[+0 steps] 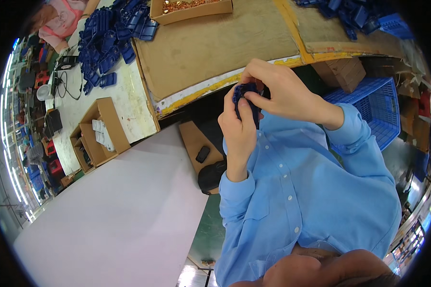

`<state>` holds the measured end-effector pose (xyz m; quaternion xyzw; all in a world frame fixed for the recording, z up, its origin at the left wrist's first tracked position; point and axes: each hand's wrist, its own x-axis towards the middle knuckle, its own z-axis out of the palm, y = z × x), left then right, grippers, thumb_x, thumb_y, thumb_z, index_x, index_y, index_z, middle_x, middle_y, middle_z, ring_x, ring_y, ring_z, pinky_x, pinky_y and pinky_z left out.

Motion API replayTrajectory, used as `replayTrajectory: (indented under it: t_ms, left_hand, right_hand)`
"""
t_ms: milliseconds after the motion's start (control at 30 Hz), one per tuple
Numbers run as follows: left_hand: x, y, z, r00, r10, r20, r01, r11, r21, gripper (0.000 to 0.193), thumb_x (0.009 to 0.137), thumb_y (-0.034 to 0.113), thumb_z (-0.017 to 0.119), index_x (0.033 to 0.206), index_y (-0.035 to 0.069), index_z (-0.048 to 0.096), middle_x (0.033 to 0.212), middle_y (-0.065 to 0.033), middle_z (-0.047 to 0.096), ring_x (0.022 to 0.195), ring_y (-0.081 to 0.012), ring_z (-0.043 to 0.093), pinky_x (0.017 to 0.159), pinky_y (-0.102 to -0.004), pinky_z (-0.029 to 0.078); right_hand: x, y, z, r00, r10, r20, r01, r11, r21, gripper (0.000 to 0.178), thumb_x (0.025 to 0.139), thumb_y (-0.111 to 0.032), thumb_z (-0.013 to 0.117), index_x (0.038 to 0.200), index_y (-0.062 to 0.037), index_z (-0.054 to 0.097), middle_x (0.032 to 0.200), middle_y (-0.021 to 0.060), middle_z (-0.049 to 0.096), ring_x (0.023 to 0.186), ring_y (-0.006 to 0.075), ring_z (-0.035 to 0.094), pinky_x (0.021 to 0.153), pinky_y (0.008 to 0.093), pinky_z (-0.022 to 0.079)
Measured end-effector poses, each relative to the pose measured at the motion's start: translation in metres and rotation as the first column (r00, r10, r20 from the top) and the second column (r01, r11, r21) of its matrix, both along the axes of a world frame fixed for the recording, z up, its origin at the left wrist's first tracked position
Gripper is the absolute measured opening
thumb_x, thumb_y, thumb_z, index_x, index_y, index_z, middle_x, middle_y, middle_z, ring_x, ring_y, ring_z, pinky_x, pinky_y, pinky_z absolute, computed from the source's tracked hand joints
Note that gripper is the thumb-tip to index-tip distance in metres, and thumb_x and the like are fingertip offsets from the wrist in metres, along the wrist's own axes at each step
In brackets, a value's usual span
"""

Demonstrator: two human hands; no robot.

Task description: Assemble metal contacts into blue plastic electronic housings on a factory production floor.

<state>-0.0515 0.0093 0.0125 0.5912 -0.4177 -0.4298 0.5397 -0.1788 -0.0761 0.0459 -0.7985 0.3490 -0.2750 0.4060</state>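
Note:
A small dark blue plastic part (pixel 238 94) is held up in front of my chest, by the near edge of the worktable. My left hand (pixel 238 133) is closed round it from below, with the thumb lying along its face. From the right, my right hand (pixel 288 92) grips its upper end, thumb pressed on the part and curled fingers behind it. Much of the part is hidden by my fingers, and whether a smaller piece sits between them cannot be made out.
Heaps of blue plastic parts (pixel 102 40) lie on the white table at left and at the far right (pixel 337 10). An open box (pixel 196 13) holds small copper-coloured pieces. A cardboard box (pixel 114 126) stands left; a blue crate (pixel 385 103) sits right. Another person's sleeve (pixel 57 36) shows far left.

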Motion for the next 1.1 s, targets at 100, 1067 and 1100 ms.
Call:
replayTrajectory:
  t_ms: [100, 1067, 1100]
  left_hand:
    - [-0.001, 0.000, -0.003, 0.999, -0.024, -0.022, 0.024, 1.000, 0.015, 0.028, 0.100, 0.011, 0.044, 0.121, -0.003, 0.056, 0.081, -0.0080, 0.067, 0.060, -0.0101, 0.061, 0.056, -0.0240, 0.050]
    - [-0.007, -0.004, 0.004, 0.998, -0.069, 0.014, 0.068, 0.995, 0.075, 0.026, 0.096, 0.008, 0.049, 0.118, -0.004, 0.058, 0.084, -0.0050, 0.066, 0.062, -0.0085, 0.059, 0.058, -0.0224, 0.050]
    - [-0.008, -0.004, 0.004, 0.997, -0.070, 0.017, 0.068, 0.995, 0.073, 0.026, 0.096, 0.008, 0.049, 0.118, -0.004, 0.058, 0.084, -0.0050, 0.066, 0.062, -0.0085, 0.059, 0.058, -0.0224, 0.050]
  right_hand:
    - [-0.002, 0.001, -0.002, 1.000, -0.006, -0.003, 0.006, 1.000, -0.009, 0.018, 0.079, -0.004, 0.067, 0.091, -0.0008, 0.055, 0.081, 0.0103, 0.056, 0.068, 0.0229, 0.056, 0.061, 0.0329, 0.047]
    - [-0.017, -0.013, 0.000, 0.997, 0.028, -0.076, -0.022, 0.997, 0.072, 0.021, 0.075, -0.009, 0.068, 0.088, -0.0016, 0.054, 0.078, 0.0105, 0.057, 0.069, 0.0232, 0.057, 0.063, 0.0327, 0.048]
    - [-0.017, -0.014, -0.001, 0.996, 0.042, -0.083, -0.032, 0.993, 0.114, 0.021, 0.075, -0.009, 0.068, 0.088, -0.0015, 0.054, 0.078, 0.0106, 0.057, 0.069, 0.0233, 0.057, 0.063, 0.0328, 0.048]
